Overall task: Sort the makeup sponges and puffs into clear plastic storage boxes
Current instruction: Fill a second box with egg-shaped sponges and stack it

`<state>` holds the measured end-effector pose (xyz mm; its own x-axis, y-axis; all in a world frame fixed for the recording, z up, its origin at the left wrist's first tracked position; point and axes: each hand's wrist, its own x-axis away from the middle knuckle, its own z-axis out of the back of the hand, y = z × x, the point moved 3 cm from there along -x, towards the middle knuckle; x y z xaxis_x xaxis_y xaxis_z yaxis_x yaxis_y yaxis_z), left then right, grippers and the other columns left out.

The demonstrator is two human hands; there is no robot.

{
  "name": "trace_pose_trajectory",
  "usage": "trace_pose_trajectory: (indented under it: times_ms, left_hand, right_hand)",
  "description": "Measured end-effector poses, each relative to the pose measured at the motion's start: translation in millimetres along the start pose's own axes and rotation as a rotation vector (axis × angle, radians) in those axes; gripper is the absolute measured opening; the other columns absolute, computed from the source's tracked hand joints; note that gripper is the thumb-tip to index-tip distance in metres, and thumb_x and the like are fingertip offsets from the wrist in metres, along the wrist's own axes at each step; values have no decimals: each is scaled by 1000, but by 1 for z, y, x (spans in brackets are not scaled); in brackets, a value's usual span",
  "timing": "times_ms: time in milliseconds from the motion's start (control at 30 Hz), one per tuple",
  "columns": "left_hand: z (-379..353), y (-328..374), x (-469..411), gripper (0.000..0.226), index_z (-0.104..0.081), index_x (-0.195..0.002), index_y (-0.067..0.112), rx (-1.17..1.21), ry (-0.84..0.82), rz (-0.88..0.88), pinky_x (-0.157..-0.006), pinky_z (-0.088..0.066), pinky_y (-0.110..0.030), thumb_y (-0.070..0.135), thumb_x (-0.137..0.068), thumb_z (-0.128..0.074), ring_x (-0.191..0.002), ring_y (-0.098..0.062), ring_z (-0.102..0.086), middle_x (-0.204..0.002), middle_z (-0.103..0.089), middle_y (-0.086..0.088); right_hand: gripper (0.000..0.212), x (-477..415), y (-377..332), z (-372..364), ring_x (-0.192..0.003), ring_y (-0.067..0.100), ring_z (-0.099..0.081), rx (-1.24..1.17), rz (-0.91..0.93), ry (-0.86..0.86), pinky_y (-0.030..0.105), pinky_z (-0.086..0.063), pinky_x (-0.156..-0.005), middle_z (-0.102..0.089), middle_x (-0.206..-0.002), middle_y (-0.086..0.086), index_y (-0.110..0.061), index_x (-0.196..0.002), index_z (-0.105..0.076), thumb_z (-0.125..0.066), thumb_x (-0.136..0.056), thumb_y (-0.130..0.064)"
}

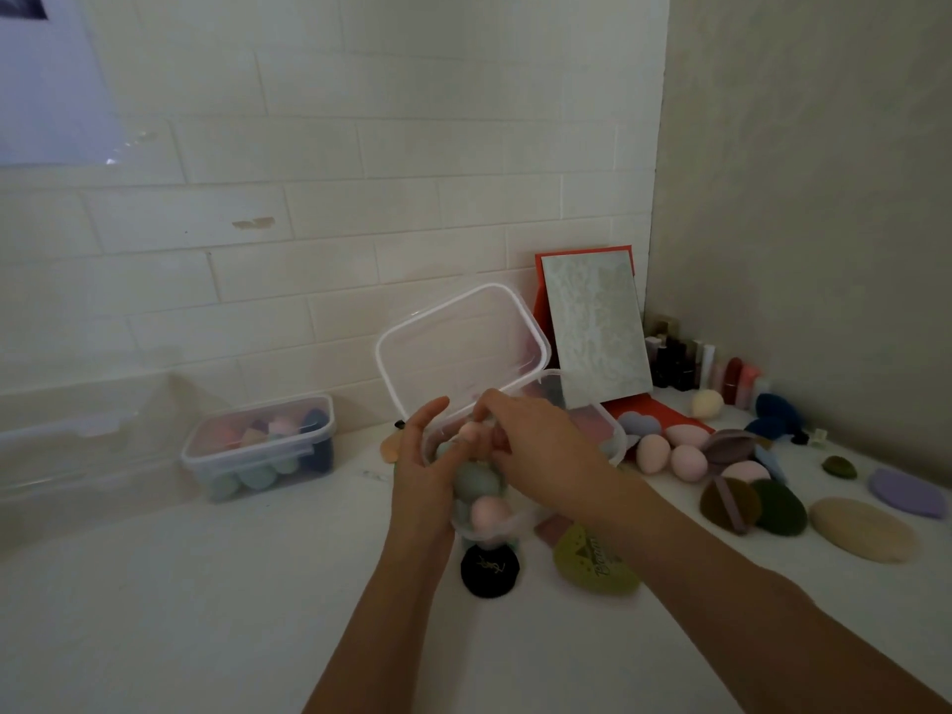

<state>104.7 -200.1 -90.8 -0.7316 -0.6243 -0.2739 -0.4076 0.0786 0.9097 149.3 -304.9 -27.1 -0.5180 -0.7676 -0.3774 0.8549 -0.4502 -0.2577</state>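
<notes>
Partly hidden, both hands (484,450) pinch blurred sponges (476,479) inside open box (615,440).

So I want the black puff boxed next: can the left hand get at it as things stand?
Probably not directly: the left hand is steadying the open clear box, and the black puff lies partly under that box.

Dim, soft blur thru-out, wide-angle bend at edges, no glare
</notes>
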Motion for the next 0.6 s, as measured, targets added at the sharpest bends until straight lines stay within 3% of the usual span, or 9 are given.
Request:
trace_pose_trajectory:
  times_ms: [67,200,333,433,500,600]
  left_hand:
    - [6,2,0,36,-61,-101,45,-48,60,-9,-89,-53,-46,26,-72,-73,-104,-24,-63,-120,-59,-7]
    - [15,2,-2,36,-59,-101,36,16,140,-5,-91,-51,-48,7,-82,-65,-104,-27,-61,-116,-61,-8]
    - [17,5,-1,37,-58,-100,35,2,191,-48,-89,-53,-41,5,-80,-66,-104,-24,-61,-115,-61,-6]
    - [19,4,-1,37,-59,-100,35,9,212,-45,-90,-53,-43,5,-80,-67,-103,-23,-61,-115,-62,-4]
    - [20,5,-1,37,-58,-101,36,16,233,-50,-90,-52,-43,6,-81,-66,-103,-22,-61,-116,-60,-3]
    - [22,4,-2,38,-57,-102,37,56,252,-29,-91,-51,-46,7,-81,-65,-102,-21,-61,-116,-60,-2]
  right_hand:
    - [30,-1,0,0,-96,17,-63,-72,-9,-53,24,-48,-82,-65,-108,3,-15,-122,-48,-55,-93,-21]
    - [27,0,3,4,-91,9,-63,-243,-25,-53,25,-53,-82,-67,-103,-3,-21,-118,-52,-56,-91,-17]
    - [11,0,11,32,-80,6,-62,-298,-40,16,25,-54,-76,-65,-87,-8,-21,-99,-63,-61,-89,-24]
    - [13,3,21,57,-62,1,-59,-226,-104,56,15,-46,-59,-65,-73,-9,-20,-85,-65,-63,-88,-32]
    - [19,7,32,67,-51,-1,-54,-118,-199,-28,11,-38,-50,-62,-63,-9,-19,-76,-65,-63,-88,-34]
    - [22,15,45,62,-53,6,-54,68,-322,-332,19,-47,-59,-59,-57,-5,-14,-68,-61,-65,-87,-26]
